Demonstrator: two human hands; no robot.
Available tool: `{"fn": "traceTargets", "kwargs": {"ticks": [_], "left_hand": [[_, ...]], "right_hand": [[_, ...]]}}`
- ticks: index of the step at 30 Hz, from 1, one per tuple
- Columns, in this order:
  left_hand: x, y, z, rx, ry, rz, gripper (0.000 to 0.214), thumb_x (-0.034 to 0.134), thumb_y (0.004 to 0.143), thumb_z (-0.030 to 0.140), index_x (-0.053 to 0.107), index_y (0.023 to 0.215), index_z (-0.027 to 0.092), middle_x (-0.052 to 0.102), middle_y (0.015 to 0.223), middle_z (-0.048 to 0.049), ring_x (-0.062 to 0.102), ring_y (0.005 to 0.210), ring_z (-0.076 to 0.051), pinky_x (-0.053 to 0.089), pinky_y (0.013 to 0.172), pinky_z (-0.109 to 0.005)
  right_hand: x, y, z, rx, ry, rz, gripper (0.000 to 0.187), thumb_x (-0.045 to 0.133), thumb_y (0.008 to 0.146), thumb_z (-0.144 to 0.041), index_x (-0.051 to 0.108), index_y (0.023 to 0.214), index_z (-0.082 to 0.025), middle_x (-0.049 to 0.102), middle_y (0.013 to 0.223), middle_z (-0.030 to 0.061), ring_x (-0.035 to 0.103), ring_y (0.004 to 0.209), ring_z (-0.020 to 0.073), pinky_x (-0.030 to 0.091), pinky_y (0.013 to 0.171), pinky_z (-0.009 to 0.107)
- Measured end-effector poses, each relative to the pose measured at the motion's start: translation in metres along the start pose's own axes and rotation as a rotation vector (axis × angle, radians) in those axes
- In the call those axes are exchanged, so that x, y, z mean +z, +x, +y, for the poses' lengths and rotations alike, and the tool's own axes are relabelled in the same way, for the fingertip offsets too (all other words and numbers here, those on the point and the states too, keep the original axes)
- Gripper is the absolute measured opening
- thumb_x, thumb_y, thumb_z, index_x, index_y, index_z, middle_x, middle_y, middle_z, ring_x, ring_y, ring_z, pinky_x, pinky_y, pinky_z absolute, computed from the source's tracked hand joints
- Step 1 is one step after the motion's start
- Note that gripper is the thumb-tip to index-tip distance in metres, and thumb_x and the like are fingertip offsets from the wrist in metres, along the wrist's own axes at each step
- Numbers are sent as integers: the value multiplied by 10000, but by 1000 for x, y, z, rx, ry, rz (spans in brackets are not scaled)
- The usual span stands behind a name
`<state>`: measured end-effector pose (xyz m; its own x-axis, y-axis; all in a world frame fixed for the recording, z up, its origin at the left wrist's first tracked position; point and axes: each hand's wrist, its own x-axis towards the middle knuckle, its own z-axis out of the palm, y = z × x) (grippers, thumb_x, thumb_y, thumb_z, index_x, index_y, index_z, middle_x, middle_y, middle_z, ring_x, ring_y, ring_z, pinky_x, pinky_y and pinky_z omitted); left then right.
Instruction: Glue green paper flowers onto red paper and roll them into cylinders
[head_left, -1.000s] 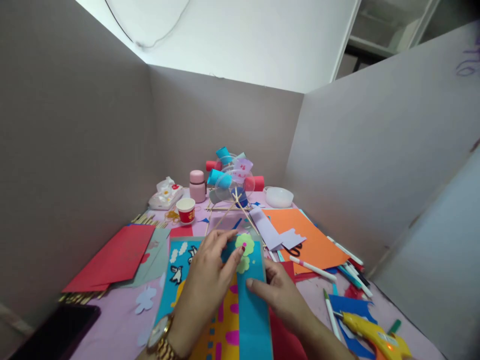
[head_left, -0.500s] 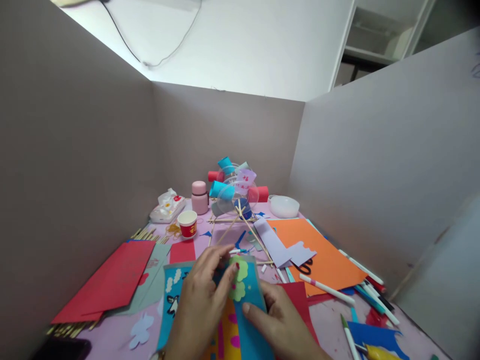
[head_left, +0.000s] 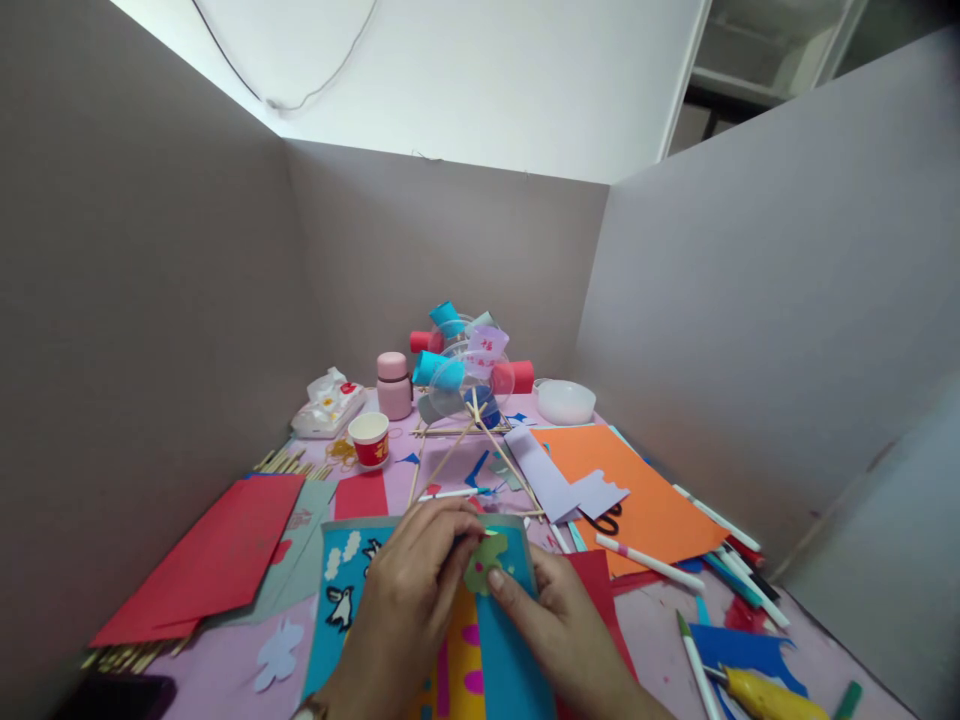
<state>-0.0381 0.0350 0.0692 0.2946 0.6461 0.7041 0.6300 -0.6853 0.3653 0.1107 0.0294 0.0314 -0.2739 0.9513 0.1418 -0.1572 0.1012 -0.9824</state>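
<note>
A blue collage sheet (head_left: 352, 590) with white birds, clouds and a yellow block with pink marks lies in front of me on the pink table (head_left: 217, 670). A light green paper cut-out (head_left: 484, 560) sits near its top edge. My left hand (head_left: 412, 600) curls over the sheet, its fingertips pinched at the cut-out. My right hand (head_left: 555, 625) rests on the sheet's right part, its thumb pressing the cut-out's lower edge.
Red paper (head_left: 210, 560) lies at left, orange paper (head_left: 637, 490) and lilac scraps at right, with scissors (head_left: 604, 520), markers (head_left: 649, 562) and a yellow glue gun (head_left: 765, 695). Farther back stand a cup-and-skewer wheel (head_left: 461, 370), red cup (head_left: 370, 438), pink flask (head_left: 393, 385), white bowl (head_left: 566, 400). Grey partitions enclose the table.
Both hands drew nearer together over the green cut-out; the left fingers curled from pointing to pinching, and the right thumb slid up onto the cut-out. The camera view shifted slightly.
</note>
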Motion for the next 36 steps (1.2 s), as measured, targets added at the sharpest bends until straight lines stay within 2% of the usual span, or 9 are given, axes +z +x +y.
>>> {"fn": "traceTargets", "kwargs": {"ticks": [5, 7, 11, 14, 19, 25, 28, 32, 36], "left_hand": [[7, -8, -6, 182, 108, 50, 208, 456, 857, 78, 537, 993, 212, 638, 952, -42, 609, 921, -165, 496, 811, -268], [9, -9, -8, 197, 119, 32, 223, 447, 855, 64, 524, 1006, 210, 642, 953, -41, 609, 920, -163, 495, 815, -270], [8, -4, -5, 97, 114, -11, 92, 475, 870, 150, 514, 923, 215, 630, 875, -25, 611, 832, -165, 505, 737, -277], [4, -1, -2, 96, 105, -17, 56, 485, 871, 172, 513, 895, 215, 622, 849, -22, 611, 806, -165, 499, 710, -273], [0, -3, 0, 97, 80, -13, 86, 461, 881, 161, 517, 905, 221, 639, 856, -15, 615, 811, -157, 483, 716, -254], [1, -3, 2, 4, 52, -45, 102, 436, 885, 185, 528, 854, 216, 627, 807, -14, 609, 750, -158, 479, 664, -254], [0, -1, 3, -47, 23, -68, 126, 425, 884, 211, 534, 820, 218, 630, 774, -14, 612, 716, -164, 482, 642, -266], [-1, 1, 6, -189, -51, -134, 111, 449, 869, 260, 540, 811, 232, 648, 780, -9, 629, 723, -174, 495, 647, -277], [-1, 0, 10, -273, -79, -98, 85, 487, 840, 270, 547, 792, 234, 654, 794, -11, 629, 756, -190, 494, 674, -295]], "right_hand": [[-4, -2, -5, 29, -1, 0, 320, 605, 769, -459, 607, 838, -147, 518, 685, -4, 423, 572, 111, 371, 531, 230], [-5, -2, -7, 15, -33, -9, 297, 588, 785, -437, 609, 837, -145, 511, 685, -2, 413, 571, 112, 353, 521, 228], [-5, -4, -8, -109, -243, 14, 250, 522, 837, -377, 605, 785, -147, 509, 669, -5, 397, 587, 119, 328, 521, 229], [-4, -6, -8, -196, -383, 10, 241, 475, 868, -330, 594, 752, -156, 512, 652, -17, 379, 579, 113, 310, 514, 224], [-3, -10, -11, -227, -472, 27, 223, 465, 871, -297, 603, 763, -158, 544, 641, -20, 415, 570, 113, 321, 512, 221], [-3, -10, -13, -216, -436, 57, 199, 472, 874, -264, 628, 955, -171, 663, 805, 30, 570, 696, 161, 420, 622, 240], [-4, -10, -14, -232, -428, 19, 227, 455, 890, -280, 638, 983, -183, 668, 813, 36, 586, 710, 174, 428, 626, 249], [-4, -10, -14, -237, -430, -8, 263, 459, 892, -268, 625, 1087, -207, 679, 842, 39, 613, 744, 194, 443, 644, 262], [-4, -9, -13, -263, -443, 7, 274, 461, 890, -249, 620, 1111, -217, 696, 892, 46, 627, 762, 202, 451, 659, 267]]}}
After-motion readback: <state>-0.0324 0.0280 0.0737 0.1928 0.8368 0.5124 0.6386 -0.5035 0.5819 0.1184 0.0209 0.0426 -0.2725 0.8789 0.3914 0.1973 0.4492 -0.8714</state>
